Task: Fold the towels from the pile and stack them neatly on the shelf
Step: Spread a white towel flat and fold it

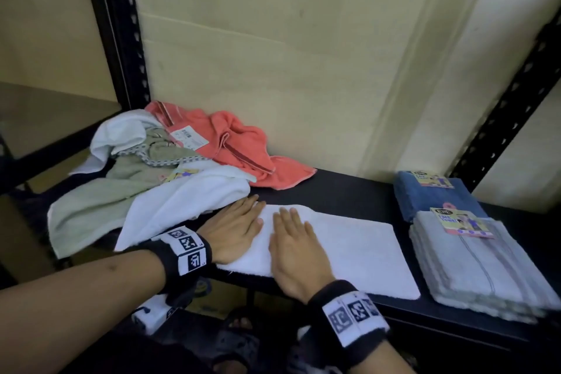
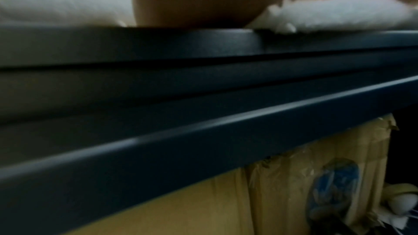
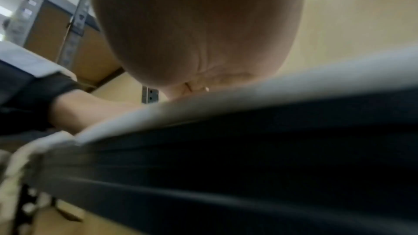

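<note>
A folded white towel (image 1: pixel 349 249) lies flat on the black shelf (image 1: pixel 349 188). Both my hands lie palm down on its left end with straight fingers: the left hand (image 1: pixel 233 228) at the towel's left edge, the right hand (image 1: pixel 296 249) just beside it. At the left sits the pile (image 1: pixel 158 179) of loose towels: white, pale green and coral (image 1: pixel 239 149). A grey folded towel (image 1: pixel 479 267) and a blue folded towel (image 1: pixel 437 197) lie at the right. In the left wrist view the palm (image 2: pixel 192 1) presses the white towel (image 2: pixel 339 13) at the shelf edge (image 2: pixel 203 45). The right wrist view shows my right palm (image 3: pixel 199 29) over the towel's edge (image 3: pixel 248 96).
Black slotted uprights (image 1: pixel 118 24) stand at the left and at the right (image 1: pixel 516 100) of the shelf. A pale board (image 1: pixel 288 55) closes the back. Cardboard boxes (image 2: pixel 294 194) sit under the shelf. Bare shelf lies between the white towel and the folded ones.
</note>
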